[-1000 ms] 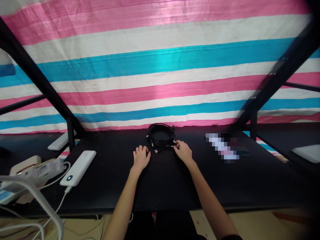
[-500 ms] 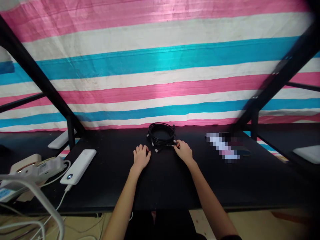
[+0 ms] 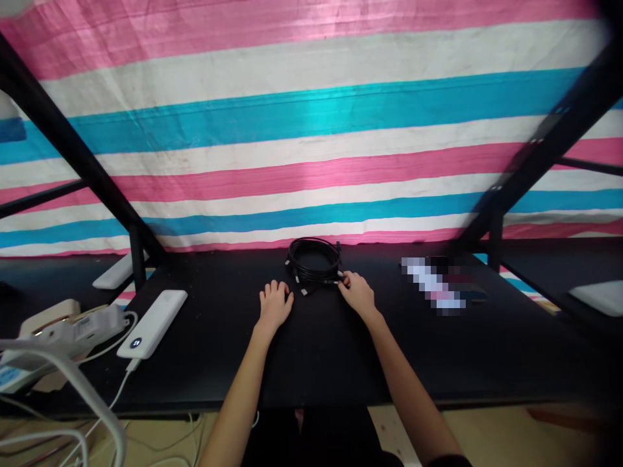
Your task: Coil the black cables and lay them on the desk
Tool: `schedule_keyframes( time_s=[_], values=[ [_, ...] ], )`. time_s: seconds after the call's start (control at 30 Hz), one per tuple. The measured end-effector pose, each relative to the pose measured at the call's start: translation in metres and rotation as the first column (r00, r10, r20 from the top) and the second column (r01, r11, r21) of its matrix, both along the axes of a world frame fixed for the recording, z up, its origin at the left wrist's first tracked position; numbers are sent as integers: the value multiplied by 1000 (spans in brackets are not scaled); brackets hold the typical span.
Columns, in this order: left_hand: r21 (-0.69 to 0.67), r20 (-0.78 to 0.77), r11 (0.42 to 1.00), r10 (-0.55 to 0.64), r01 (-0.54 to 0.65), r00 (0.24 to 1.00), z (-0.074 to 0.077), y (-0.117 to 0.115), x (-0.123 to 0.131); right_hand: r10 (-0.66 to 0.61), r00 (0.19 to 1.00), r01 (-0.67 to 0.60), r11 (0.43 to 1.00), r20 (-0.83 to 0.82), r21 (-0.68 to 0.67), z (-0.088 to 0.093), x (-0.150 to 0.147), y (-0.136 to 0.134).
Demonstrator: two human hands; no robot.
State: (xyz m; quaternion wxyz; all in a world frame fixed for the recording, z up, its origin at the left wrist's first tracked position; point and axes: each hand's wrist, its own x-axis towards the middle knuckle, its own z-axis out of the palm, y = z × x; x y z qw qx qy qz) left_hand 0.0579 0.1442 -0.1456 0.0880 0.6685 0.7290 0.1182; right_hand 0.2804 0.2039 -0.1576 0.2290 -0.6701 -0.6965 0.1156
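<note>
The left hand point(image 3: 275, 305) lies palm down, fingers loosely curled and holding nothing, just short of the coil point(image 3: 314, 274), on its near left side. The right hand point(image 3: 357, 294) bends its thumb and fingers to the cable ends at the coil's near right edge; whether it grips them I cannot tell. The coil is a round stack of thin, smooth black cable loops, with metal-tipped plugs point(image 3: 305, 292) sticking out towards the left hand. Under it spreads the table point(image 3: 219, 357), flat, matt black and lightly specked.

Right of the coil, pixelation hides a flat item point(image 3: 433, 285). Well left of it lies a power bank point(image 3: 154, 323), a glossy white slab with rounded corners and a round dark display, a white cord point(image 3: 119, 392) in its near end. Farther left sits a pale, boxy power strip point(image 3: 97, 324). Behind the coil hangs a creased, shiny sheet point(image 3: 311, 123) striped pink, white and blue, flanked by slanting black bars point(image 3: 80, 165).
</note>
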Motion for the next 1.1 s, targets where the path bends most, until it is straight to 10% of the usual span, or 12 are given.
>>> schedule_keyframes(
  time_s=[0.43,0.77,1.1],
  values=[
    [168,100,983,-93,75,991,0,1,-2,-10,998,7,999,-55,-44,1,0,0],
    [506,183,861,-56,-45,982,6,3,16,-84,967,49,988,-242,-147,11,5,-1],
    [306,-92,840,-442,448,892,41,33,91,-76,899,61,997,-432,-48,7,12,1]
  ],
)
